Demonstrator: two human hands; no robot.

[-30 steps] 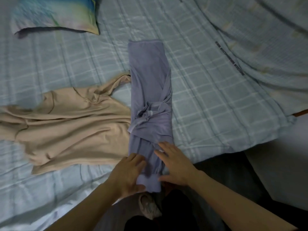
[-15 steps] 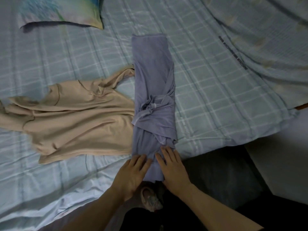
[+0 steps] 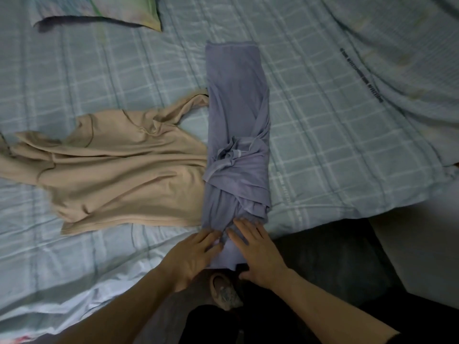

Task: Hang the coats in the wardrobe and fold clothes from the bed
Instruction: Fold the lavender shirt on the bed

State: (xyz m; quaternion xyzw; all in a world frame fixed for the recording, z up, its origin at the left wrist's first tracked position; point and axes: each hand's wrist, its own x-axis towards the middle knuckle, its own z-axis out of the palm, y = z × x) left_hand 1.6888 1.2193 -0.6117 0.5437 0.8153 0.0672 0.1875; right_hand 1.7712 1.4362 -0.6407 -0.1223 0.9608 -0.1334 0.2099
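Both hands lie flat with fingers spread, gripping nothing: the left hand point(image 3: 192, 256) and right hand point(image 3: 258, 252) press the near end of the lavender garment point(image 3: 237, 145). It is folded into a long strip on the bed point(image 3: 323, 120), its left edge touching a beige top point(image 3: 119, 170).

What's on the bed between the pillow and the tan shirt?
Nothing: the head view shows only bare checked sheet between the pillow and the tan shirt.
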